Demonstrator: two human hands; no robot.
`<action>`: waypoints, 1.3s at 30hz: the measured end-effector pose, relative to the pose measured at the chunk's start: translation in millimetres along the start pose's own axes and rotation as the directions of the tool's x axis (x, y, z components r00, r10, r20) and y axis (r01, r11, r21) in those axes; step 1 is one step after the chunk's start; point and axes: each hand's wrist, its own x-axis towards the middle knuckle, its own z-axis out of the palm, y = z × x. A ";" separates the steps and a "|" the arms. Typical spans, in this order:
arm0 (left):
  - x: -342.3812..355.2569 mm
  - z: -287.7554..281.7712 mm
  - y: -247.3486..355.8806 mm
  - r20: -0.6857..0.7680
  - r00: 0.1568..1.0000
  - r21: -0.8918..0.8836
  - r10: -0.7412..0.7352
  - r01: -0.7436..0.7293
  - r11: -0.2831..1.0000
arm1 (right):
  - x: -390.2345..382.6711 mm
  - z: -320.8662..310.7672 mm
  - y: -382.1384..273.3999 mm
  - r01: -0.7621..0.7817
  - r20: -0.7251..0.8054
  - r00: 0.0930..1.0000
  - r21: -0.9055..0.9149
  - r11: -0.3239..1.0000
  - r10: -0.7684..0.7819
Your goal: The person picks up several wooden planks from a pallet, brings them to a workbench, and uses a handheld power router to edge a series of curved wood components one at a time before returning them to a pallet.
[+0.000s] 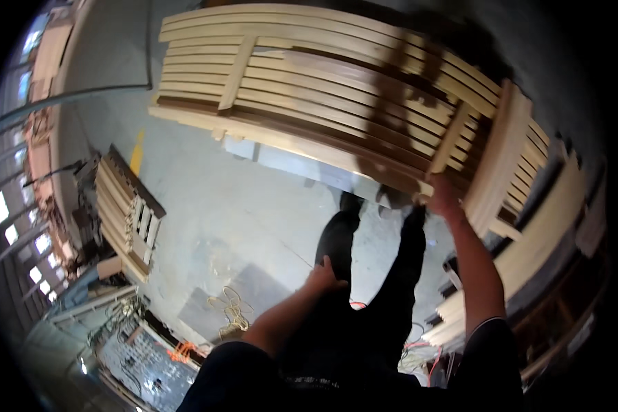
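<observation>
A long bench-like frame of pale wooden slats (309,86) with darker brown rails lies across the upper middle of the head view. My right hand (445,198) is at its near edge, closed around the rail close to the right end; some of its fingers are hidden by the wood. Lower down, my left hand (325,276) hangs in front of my thigh, away from the frame. Its thumb and a finger stand apart, and nothing shows in it.
Beside the frame's right end stands a broad wooden armrest-like piece (505,158), with long boards (549,213) beyond it. Stacked slatted pieces (120,206) sit on the floor at left. A yellow cord (232,312) lies on a grey sheet near a cluttered metal table (141,357).
</observation>
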 end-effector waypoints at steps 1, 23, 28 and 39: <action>3.8 20.5 -6.2 -0.086 0.996 -0.060 -0.024 0.019 0.998 | 44.7 -25.7 -17.4 -0.036 0.163 0.986 -0.041 0.999 0.042; 8.5 44.8 128.5 -0.028 0.949 -0.128 -0.314 0.308 0.943 | 320.3 -15.8 78.9 0.302 -0.336 0.814 -0.451 0.840 -0.474; 14.1 56.0 139.6 -0.093 0.937 -0.096 -0.336 0.327 0.940 | 234.7 -27.9 54.6 0.391 -0.171 0.911 0.072 0.918 -0.375; 47.9 88.8 154.8 -0.395 0.904 -0.030 -0.161 0.162 0.986 | -74.4 -32.9 169.3 0.025 -0.010 1.000 0.720 0.694 -0.025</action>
